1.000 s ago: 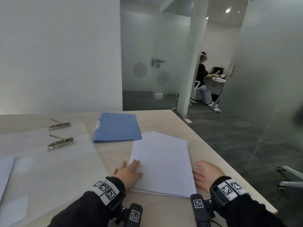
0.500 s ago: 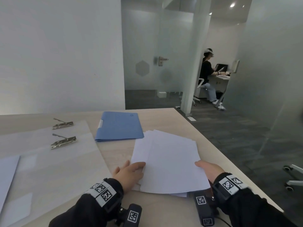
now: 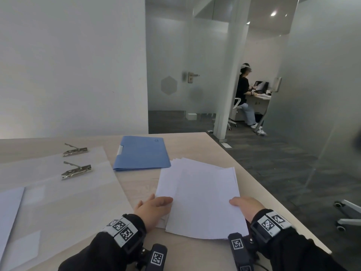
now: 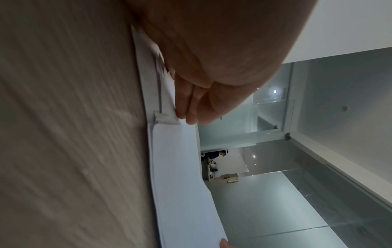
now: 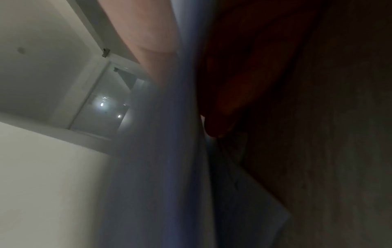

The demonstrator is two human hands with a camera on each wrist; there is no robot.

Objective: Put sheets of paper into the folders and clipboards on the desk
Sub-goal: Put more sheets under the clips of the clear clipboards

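Note:
A stack of white paper (image 3: 166, 184) lies on the wooden desk (image 3: 140, 186) in front of me. My right hand (image 3: 244, 207) pinches the near right edge of the top sheets (image 3: 205, 202), thumb above, and holds them slightly raised and skewed over the stack. My left hand (image 3: 154, 209) rests with straight fingers (image 4: 186, 109) on the stack's left edge (image 4: 176, 176). A closed blue folder (image 3: 140, 153) lies behind the stack. Two clear clipboards (image 3: 82, 192) with metal clips (image 3: 77, 170) lie overlapped to the left. The right wrist view shows only blurred paper (image 5: 161, 151) and my thumb.
A white sheet (image 3: 9, 208) lies at the far left of the desk. The desk's right edge runs diagonally just past my right hand, with an office chair base (image 3: 347, 216) beyond it. A person (image 3: 244, 94) sits at a distant desk behind glass partitions.
My right hand went from lying beside the stack to pinching the top sheets, which are now lifted and turned a little to the right. My left hand stayed at the stack's left edge.

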